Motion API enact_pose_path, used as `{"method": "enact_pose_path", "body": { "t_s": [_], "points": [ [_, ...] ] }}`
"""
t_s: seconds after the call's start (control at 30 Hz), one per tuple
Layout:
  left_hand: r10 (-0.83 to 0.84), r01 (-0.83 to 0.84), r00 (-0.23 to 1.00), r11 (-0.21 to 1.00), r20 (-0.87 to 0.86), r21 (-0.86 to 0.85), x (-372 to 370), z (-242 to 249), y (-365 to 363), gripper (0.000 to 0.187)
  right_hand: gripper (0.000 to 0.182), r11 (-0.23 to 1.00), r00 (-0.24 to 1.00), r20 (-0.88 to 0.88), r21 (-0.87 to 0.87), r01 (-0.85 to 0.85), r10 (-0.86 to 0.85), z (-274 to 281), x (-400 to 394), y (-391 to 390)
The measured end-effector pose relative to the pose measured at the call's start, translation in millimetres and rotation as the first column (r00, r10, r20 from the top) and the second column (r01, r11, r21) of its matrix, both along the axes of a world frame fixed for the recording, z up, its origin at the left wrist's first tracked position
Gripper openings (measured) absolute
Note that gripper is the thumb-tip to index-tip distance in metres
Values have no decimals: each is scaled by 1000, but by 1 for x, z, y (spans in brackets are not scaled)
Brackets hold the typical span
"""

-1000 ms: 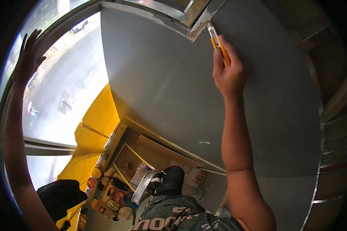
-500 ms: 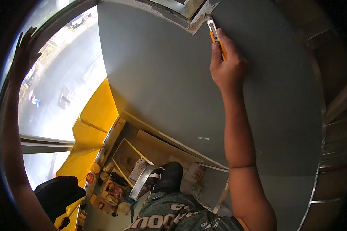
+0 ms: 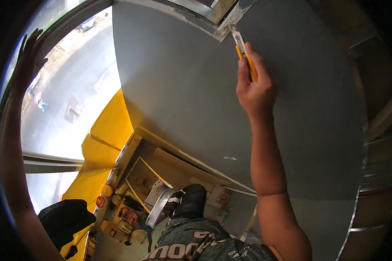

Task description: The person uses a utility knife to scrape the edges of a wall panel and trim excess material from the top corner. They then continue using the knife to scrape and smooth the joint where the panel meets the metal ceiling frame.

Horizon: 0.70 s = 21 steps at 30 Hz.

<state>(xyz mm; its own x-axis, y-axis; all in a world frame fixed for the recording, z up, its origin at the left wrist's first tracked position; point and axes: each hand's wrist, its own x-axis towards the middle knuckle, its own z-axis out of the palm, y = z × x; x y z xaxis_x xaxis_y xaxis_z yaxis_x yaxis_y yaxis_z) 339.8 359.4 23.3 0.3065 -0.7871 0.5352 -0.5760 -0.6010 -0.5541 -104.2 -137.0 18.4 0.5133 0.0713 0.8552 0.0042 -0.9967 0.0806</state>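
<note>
My right hand (image 3: 256, 80) is wrapped round an orange and white utility knife (image 3: 244, 52) at the upper middle right. The knife's tip meets the rough, whitish edge (image 3: 224, 31) of the grey wall (image 3: 183, 87), just below the corner of a metal frame (image 3: 213, 13). At the far left my left hand (image 3: 28, 61) is raised with its fingers spread, against the dark rim (image 3: 59, 35) of the bright window opening. Nothing shows between its fingers.
A yellow panel (image 3: 111, 124) borders the window opening. Lower down are a stool with a metal rim (image 3: 159, 209), my dark-clad leg (image 3: 191, 200) and several small containers (image 3: 126, 215) on the floor. A black cloth-like item (image 3: 67, 222) hangs at lower left.
My right hand and the knife have moved slightly down from the frame corner, and more of the blade end shows. My left hand has stayed in place.
</note>
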Motion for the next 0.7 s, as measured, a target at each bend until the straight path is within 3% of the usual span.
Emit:
{"method": "enact_pose_path", "body": {
  "t_s": [0.13, 0.2, 0.3, 0.4, 0.6, 0.7],
  "points": [
    [-21, 21, 1000, 1000, 13, 9, 3, -1, 2, 92, 36, 1000, 998, 51, -15, -25, 26, 11, 2, -6],
    [-41, 41, 999, 999, 23, 7, -1, -2, -1, 92, 36, 998, 999, -10, -37, 44, -45, 15, 0, -7],
    [93, -93, 996, 996, 0, -2, -11, 1, -5, 94, 36, 997, 998, -27, -61, 57, -59, 11, 6, -17],
    [-6, 7, 999, 1000, 33, -17, -4, -1, 2, 94, 35, 998, 999, -6, -51, 38, -38, 12, 11, -16],
    [67, -69, 996, 997, -57, -36, -2, -3, 1, 90, 32, 987, 993, 21, -106, 117, -115, 5, 13, -9],
    [73, -76, 995, 996, -75, -37, -1, -1, 1, 90, 32, 990, 990, -17, -17, 137, -137, -7, 13, -9]
  ]
}}
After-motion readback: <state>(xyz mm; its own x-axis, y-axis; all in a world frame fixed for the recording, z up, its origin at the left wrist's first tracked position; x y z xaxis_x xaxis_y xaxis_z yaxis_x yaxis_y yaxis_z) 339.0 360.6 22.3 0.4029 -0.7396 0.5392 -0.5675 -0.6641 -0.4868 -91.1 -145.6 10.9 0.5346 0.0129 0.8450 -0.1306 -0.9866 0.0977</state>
